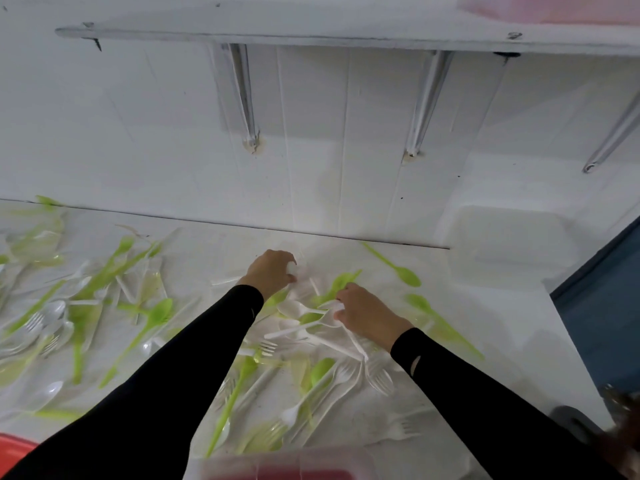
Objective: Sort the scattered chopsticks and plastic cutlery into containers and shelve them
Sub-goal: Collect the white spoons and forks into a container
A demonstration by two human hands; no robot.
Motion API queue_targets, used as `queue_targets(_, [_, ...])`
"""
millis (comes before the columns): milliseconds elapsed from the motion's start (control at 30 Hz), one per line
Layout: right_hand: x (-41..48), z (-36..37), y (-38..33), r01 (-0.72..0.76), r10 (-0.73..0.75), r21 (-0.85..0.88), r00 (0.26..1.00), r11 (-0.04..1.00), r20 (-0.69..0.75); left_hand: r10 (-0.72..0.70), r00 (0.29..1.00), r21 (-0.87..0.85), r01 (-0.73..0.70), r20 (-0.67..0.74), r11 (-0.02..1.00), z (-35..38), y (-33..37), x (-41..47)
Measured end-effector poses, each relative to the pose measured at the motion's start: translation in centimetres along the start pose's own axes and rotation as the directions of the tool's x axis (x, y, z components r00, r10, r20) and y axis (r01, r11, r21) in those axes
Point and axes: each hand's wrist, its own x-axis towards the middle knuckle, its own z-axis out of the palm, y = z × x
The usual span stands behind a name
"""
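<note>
White and green plastic spoons and forks lie scattered over the white counter [467, 306]. My left hand [272, 271] reaches toward the back of the counter, its fingers curled round a white plastic piece [294, 270]. My right hand [363, 315] sits to its right and pinches the handles of white cutlery [334, 308]; a white spoon [294, 308] sticks out leftward from it. A green spoon [341, 282] lies just behind the right hand. No chopsticks are visible.
A clear container with a red base [284, 469] sits at the near edge. A red object [15, 445] peeks in at lower left. A white shelf [311, 32] on metal brackets [247, 98] hangs on the wall above. The counter ends at right, beside a blue surface [602, 299].
</note>
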Motion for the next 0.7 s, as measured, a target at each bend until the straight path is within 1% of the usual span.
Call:
queue_targets(100, [-0.5,0.4,0.1,0.002,-0.003,-0.057,1.000,0.998,-0.019,-0.002,1.000,0.028,0.003,-0.018,1.000,0.5,0.0,0.0])
queue_targets(267, [-1.0,0.2,0.6,-0.017,0.014,-0.071,0.999,0.997,-0.040,-0.042,0.999,-0.021,0.041,-0.035,0.999,1.1,-0.3,-0.2])
queue_targets(333, [-1.5,0.1,0.8,-0.014,0.012,-0.066,1.000,0.998,-0.023,-0.072,0.997,0.008,0.073,-0.027,0.997,1.3,-0.3,-0.4])
queue_targets(400, [-2.2,0.4,1.0,-0.011,0.010,-0.071,1.000,0.997,-0.005,-0.083,0.995,0.040,0.085,-0.050,0.996,1.5,-0.1,-0.7])
queue_targets(500, [-2.9,1.0,1.2,-0.024,0.021,-0.067,0.999,0.997,-0.038,-0.072,0.988,0.052,0.080,-0.136,0.995,1.3,0.5,-1.0])
queue_targets(567, [-3.2,1.1,0.9,-0.020,0.015,-0.084,0.998,0.996,-0.059,-0.049,0.974,0.002,0.050,-0.220,0.999,0.3,1.1,-1.2])
queue_targets(633, [-3.3,1.1,0.6,-0.014,0.008,-0.100,0.998,0.995,-0.063,-0.024,0.937,-0.121,-0.020,-0.348,0.992,-1.3,1.9,-1.3])
queue_targets(700, [-3.4,1.2,0.4,-0.005,0.000,-0.085,0.998,0.996,-0.060,-0.064,0.874,-0.279,-0.083,-0.482,0.957,-3.5,3.2,-1.8])
